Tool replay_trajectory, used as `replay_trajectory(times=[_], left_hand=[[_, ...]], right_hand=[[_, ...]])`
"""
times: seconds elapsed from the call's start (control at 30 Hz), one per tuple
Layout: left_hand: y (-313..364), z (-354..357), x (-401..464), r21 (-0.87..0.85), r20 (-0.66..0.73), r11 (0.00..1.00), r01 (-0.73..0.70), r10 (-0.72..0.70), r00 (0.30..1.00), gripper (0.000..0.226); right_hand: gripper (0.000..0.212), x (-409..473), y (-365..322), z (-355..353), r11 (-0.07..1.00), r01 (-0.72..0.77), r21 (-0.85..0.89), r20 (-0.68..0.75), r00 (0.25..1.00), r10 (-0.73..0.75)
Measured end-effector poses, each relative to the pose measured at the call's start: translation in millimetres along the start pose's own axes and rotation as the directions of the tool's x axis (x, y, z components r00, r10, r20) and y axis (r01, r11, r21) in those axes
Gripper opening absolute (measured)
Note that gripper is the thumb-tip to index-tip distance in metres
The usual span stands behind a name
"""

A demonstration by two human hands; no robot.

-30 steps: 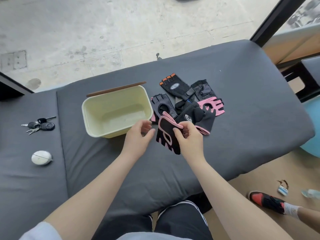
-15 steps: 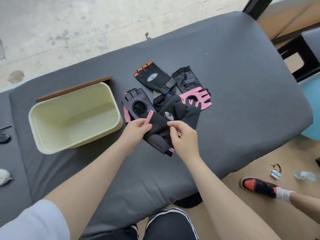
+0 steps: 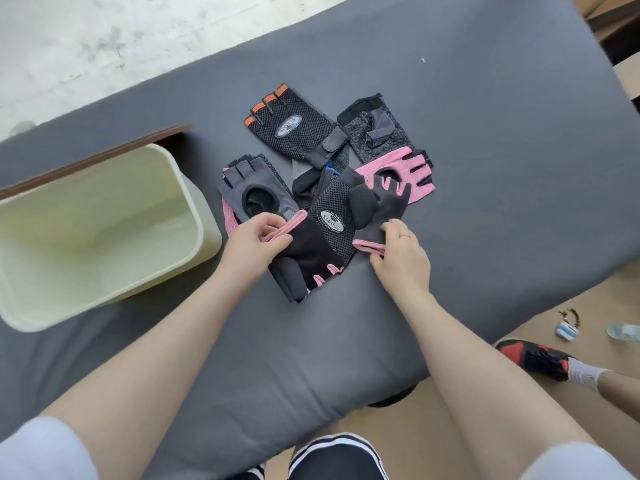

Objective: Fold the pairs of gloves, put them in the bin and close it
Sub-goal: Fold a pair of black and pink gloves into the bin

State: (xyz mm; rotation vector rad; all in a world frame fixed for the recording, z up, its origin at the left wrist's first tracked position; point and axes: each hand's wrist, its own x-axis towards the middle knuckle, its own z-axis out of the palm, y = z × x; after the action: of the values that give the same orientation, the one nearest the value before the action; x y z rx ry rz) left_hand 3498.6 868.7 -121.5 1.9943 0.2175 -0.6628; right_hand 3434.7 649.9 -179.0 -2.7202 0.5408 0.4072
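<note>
Several fingerless gloves lie in a heap on the grey padded bench (image 3: 485,150). My left hand (image 3: 254,242) pinches the pink cuff of a black glove with pink trim (image 3: 308,259) at the near edge of the heap. My right hand (image 3: 401,256) grips the pink cuff of a second black and pink glove (image 3: 377,216) beside it. A black mesh glove with a SPORTS badge (image 3: 332,213) lies between the two. Farther back are an orange-tipped black glove (image 3: 294,124), a grey glove (image 3: 256,192) and a pink glove (image 3: 398,171). The pale yellow bin (image 3: 194,216) stands open at the left.
A brown lid (image 3: 104,155) lies behind the bin along the bench's far edge. Off the bench at the lower right, a person's foot in a red and black shoe (image 3: 533,356) rests on the floor near small bits of litter (image 3: 568,327).
My right hand let go of the first glove and moved right onto the cuff of a second black and pink glove. The first glove now lies flat under my left hand. The view shifted right.
</note>
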Motion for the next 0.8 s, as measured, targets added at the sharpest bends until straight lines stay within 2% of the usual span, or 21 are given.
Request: replay_trajectory(times=[0.07, 0.17, 0.2, 0.23, 0.27, 0.3, 0.33, 0.4, 0.53, 0.63, 0.7, 0.8], left_hand=[[0.8, -2.7, -2.5, -0.048, 0.012, 0.999, 0.002, -0.001, 1.000, 0.027], [7.0, -7.8, -9.1, -0.067, 0.035, 0.998, -0.009, 0.011, 0.999, 0.022], [9.4, -10.4, -11.6, -0.057, 0.034, 0.998, -0.014, 0.015, 0.999, 0.019], [11.3, -13.4, -14.3, -0.047, 0.026, 0.999, -0.022, 0.023, 0.999, 0.019], [13.1, -16.4, -17.0, -0.046, 0.019, 0.999, -0.027, 0.028, 0.999, 0.019], [14.5, -19.4, -20.2, -0.051, 0.018, 0.998, -0.028, 0.029, 0.999, 0.018], [15.4, -21.9, -23.7, -0.061, 0.020, 0.998, -0.025, 0.027, 0.999, 0.018], [15.5, -26.1, -30.2, -0.087, 0.026, 0.996, -0.011, 0.014, 1.000, 0.013], [13.9, -32.4, -41.2, -0.114, 0.039, 0.993, 0.001, 0.003, 0.999, 0.005], [12.2, -36.4, -46.5, -0.139, 0.070, 0.990, 0.004, 0.006, 0.998, 0.007], [5.8, -36.5, -48.6, -0.072, 0.065, 0.997, -0.005, 0.010, 0.998, 0.013], [-9.4, -29.5, -51.5, 0.187, -0.038, 0.982, 0.005, 0.002, 0.999, 0.007]], right_hand=[[0.030, -2.7, 1.4, -9.7, 0.993, 0.019, 0.113, -0.057, 0.998, -0.013], [0.016, -14.0, -2.8, -33.0, 0.915, 0.168, 0.367, -0.175, 0.978, -0.109], [0.013, -18.8, -7.3, -44.3, 0.814, 0.143, 0.562, -0.167, 0.984, -0.058], [0.015, -24.4, -13.8, -57.5, 0.627, 0.060, 0.777, -0.081, 0.997, 0.005], [0.018, -29.1, -19.0, -69.3, 0.386, -0.043, 0.921, 0.034, 0.999, 0.030], [0.018, -33.2, -22.3, -79.1, 0.183, -0.130, 0.975, 0.129, 0.992, 0.017], [0.017, -35.4, -23.9, -85.1, 0.078, -0.192, 0.978, 0.194, 0.981, -0.017], [0.015, -38.8, -28.1, -91.1, 0.018, -0.284, 0.959, 0.285, 0.956, -0.073], [0.019, -45.2, -37.7, -91.9, 0.040, -0.415, 0.909, 0.416, 0.900, -0.131], [0.018, -48.8, -40.7, -88.3, 0.096, -0.441, 0.893, 0.451, 0.872, -0.192], [0.018, -48.4, -41.0, -76.6, 0.260, -0.405, 0.877, 0.449, 0.882, -0.141], [0.017, -44.1, -46.7, -49.8, 0.590, -0.314, 0.744, 0.393, 0.919, -0.007]])
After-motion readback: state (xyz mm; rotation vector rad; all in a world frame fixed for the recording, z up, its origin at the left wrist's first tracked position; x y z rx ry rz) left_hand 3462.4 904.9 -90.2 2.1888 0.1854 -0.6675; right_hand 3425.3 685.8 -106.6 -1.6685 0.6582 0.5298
